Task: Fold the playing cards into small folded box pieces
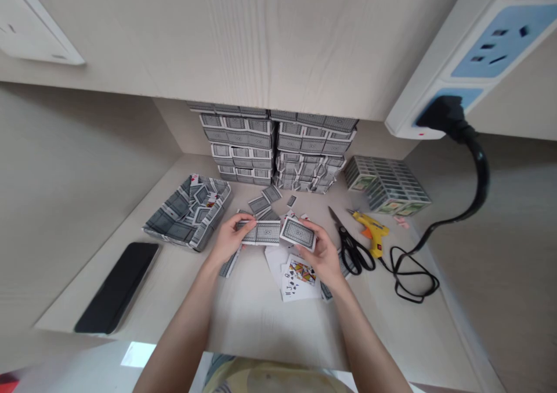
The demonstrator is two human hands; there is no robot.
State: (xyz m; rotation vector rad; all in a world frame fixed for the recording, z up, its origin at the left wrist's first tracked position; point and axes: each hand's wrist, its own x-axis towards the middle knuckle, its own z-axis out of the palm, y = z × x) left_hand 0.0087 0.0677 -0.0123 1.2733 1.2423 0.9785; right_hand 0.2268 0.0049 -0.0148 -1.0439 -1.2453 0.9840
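Note:
My left hand (232,236) is closed on a strip of joined playing cards (267,232), grey-patterned backs facing up. In my right hand (322,251) is a folded playing card (298,233), pinched between thumb and fingers, its near corner close to the strip's right end. I cannot tell whether the two touch. Beneath my hands lie loose face-up cards (300,280), a queen and a jack among them. More grey-backed cards (264,200) are scattered just beyond the strip.
A card-built tray (174,230) holding card pieces sits left, near a black phone (117,288). To the right are black scissors (353,251) and a yellow glue gun (369,230) with its cord. Stacked card blocks (243,149) stand behind; a power strip (474,62) hangs upper right.

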